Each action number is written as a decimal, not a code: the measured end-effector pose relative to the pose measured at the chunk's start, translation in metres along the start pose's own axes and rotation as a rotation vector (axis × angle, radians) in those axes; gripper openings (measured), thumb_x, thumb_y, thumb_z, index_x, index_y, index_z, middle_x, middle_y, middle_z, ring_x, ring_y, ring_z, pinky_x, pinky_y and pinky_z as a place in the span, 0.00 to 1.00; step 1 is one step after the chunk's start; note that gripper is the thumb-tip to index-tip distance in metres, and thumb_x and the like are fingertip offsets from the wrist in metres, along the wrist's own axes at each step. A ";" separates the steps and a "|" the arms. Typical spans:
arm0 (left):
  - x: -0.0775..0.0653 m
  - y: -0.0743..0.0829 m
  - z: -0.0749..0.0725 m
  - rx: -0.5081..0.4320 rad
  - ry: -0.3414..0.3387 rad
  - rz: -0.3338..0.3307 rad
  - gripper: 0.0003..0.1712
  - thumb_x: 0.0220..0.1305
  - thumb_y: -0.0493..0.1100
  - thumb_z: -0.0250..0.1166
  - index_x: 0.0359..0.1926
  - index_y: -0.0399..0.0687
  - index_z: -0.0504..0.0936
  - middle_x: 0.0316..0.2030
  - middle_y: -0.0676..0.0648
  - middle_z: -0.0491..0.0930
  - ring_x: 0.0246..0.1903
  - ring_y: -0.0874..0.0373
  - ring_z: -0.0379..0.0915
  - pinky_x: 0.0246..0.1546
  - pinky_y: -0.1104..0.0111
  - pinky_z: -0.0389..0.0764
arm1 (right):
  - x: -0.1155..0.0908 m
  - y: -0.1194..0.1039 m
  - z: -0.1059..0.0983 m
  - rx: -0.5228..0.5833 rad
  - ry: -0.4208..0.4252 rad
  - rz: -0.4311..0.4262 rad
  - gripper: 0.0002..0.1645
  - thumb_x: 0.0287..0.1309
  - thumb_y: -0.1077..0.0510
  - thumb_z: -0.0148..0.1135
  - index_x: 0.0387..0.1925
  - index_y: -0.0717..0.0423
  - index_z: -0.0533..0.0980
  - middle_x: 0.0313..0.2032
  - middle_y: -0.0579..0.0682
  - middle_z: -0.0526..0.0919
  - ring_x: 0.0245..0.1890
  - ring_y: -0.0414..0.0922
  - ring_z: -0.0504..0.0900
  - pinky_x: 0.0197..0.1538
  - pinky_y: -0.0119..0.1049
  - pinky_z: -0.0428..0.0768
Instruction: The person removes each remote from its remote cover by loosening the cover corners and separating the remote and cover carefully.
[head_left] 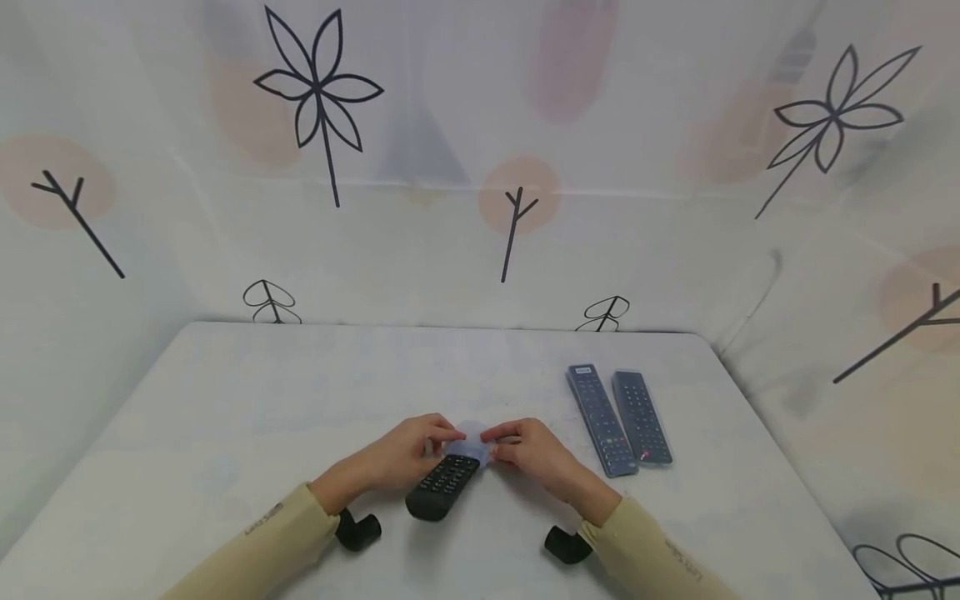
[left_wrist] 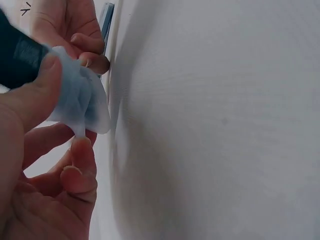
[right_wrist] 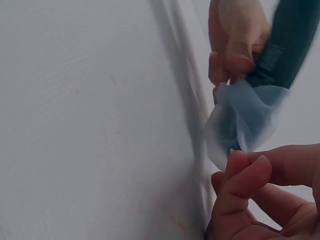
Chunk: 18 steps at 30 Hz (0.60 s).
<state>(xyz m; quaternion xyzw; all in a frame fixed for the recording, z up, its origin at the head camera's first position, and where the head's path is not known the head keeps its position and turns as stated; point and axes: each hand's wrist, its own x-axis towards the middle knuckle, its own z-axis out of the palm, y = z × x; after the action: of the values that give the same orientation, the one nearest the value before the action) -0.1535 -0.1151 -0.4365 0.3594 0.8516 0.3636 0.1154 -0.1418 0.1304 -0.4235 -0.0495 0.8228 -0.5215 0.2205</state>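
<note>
A black remote control [head_left: 441, 493] tilts above the table, its far end inside a translucent, soft-looking cover [head_left: 469, 448]. From the left, my left hand [head_left: 408, 454] pinches the cover's edge; in the left wrist view its thumb [left_wrist: 42, 92] lies along the cover next to the remote. My right hand [head_left: 536, 454] pinches the opposite edge between thumb and fingertips, as the right wrist view shows near the cover [right_wrist: 245, 117]. The cover is bunched and wrinkled around the remote's end. Most of the remote's keys face up, uncovered.
To the right on the white table [head_left: 285, 375] lie two remotes in clear covers, a longer one [head_left: 602, 421] and a shorter one [head_left: 642, 418]. Black wrist devices [head_left: 358, 532] hang below both sleeves. A patterned cloth wall [head_left: 420, 250] stands behind the table.
</note>
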 end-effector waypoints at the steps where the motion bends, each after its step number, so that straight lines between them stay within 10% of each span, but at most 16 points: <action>1: 0.000 -0.001 0.000 0.001 0.010 0.014 0.22 0.62 0.28 0.63 0.58 0.41 0.82 0.47 0.53 0.77 0.39 0.62 0.72 0.38 0.69 0.75 | 0.000 0.000 0.000 -0.001 0.008 -0.005 0.17 0.59 0.68 0.61 0.50 0.62 0.82 0.39 0.50 0.84 0.34 0.41 0.78 0.36 0.34 0.76; 10: 0.005 0.003 0.002 -0.078 0.126 0.018 0.10 0.67 0.42 0.67 0.46 0.61 0.86 0.35 0.61 0.79 0.31 0.64 0.74 0.30 0.68 0.77 | 0.000 0.005 0.002 -0.064 0.062 -0.104 0.17 0.61 0.67 0.62 0.52 0.61 0.82 0.33 0.48 0.83 0.29 0.42 0.77 0.31 0.36 0.76; 18: 0.012 0.007 0.005 0.008 0.196 0.037 0.08 0.64 0.38 0.69 0.44 0.51 0.87 0.36 0.58 0.79 0.31 0.64 0.72 0.31 0.69 0.75 | -0.002 0.005 0.002 -0.158 0.144 -0.148 0.15 0.59 0.66 0.65 0.49 0.59 0.82 0.39 0.50 0.84 0.31 0.43 0.79 0.34 0.38 0.78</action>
<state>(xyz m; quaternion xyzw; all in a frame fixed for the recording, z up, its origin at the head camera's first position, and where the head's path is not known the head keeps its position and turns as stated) -0.1564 -0.1007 -0.4348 0.3382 0.8535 0.3957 0.0237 -0.1384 0.1312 -0.4281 -0.0895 0.8692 -0.4721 0.1171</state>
